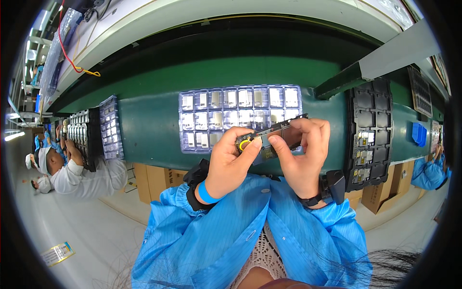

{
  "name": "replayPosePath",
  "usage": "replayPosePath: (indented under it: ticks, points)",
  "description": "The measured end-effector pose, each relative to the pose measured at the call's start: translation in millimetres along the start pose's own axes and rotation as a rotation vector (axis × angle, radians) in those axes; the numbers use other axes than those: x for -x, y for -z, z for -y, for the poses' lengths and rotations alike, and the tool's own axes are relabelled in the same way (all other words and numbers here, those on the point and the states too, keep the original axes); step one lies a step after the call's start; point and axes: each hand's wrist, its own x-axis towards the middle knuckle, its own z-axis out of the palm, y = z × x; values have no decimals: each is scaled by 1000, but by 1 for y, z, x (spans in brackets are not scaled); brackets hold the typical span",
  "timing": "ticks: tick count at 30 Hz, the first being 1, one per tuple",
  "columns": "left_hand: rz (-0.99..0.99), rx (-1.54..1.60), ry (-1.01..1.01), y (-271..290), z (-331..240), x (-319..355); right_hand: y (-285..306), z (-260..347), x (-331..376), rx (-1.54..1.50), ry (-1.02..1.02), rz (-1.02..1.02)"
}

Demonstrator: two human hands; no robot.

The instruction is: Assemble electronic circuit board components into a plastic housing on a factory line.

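Note:
Both hands hold one thin, dark electronic part [276, 133] with a shiny metallic face, tilted up in front of my chest. My left hand [222, 164] pinches its left end, where a yellow ring [244, 144] shows by the thumb. On the right end, my right hand [304, 161] grips with the thumb on the near face and the fingers curled behind. Beyond the hands lies a clear plastic tray [184, 150] with rows of pockets holding small silvery-white pieces. The part and hands cover its near right portion. The part's exact kind cannot be made out.
To the right, a black pocketed tray [352, 139] holds a few boards. Farther right is a blue bin [419, 134]. Another clear tray [111, 127] lies left. A grey post [365, 70] slants in. Co-workers sit left and right; cardboard boxes [155, 182] stand below the bench.

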Motion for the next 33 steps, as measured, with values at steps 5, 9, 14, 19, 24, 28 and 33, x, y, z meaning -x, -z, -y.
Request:
replayPosePath:
  ticks: [5,9,14,19,24,28,33]
  points:
    - [24,4,-16,-1,-4,2,7,-4,-8,280,153,-77]
    - [32,-27,-24,1,-3,5,10,-7,-10,-167,-87,159]
    - [32,-172,-94,-2,-2,9,11,-8,-1,-263,-192,119]
    - [17,-204,-64,-5,-4,4,9,-12,-1,-246,-158,95]
    - [77,-84,81,-3,0,-2,21,-25,-4,-303,-326,251]
    - [108,-37,91,-16,-1,-3,26,-34,1,-315,-397,263]
    - [94,-148,57,-31,14,-5,39,-31,7,-251,-301,115]
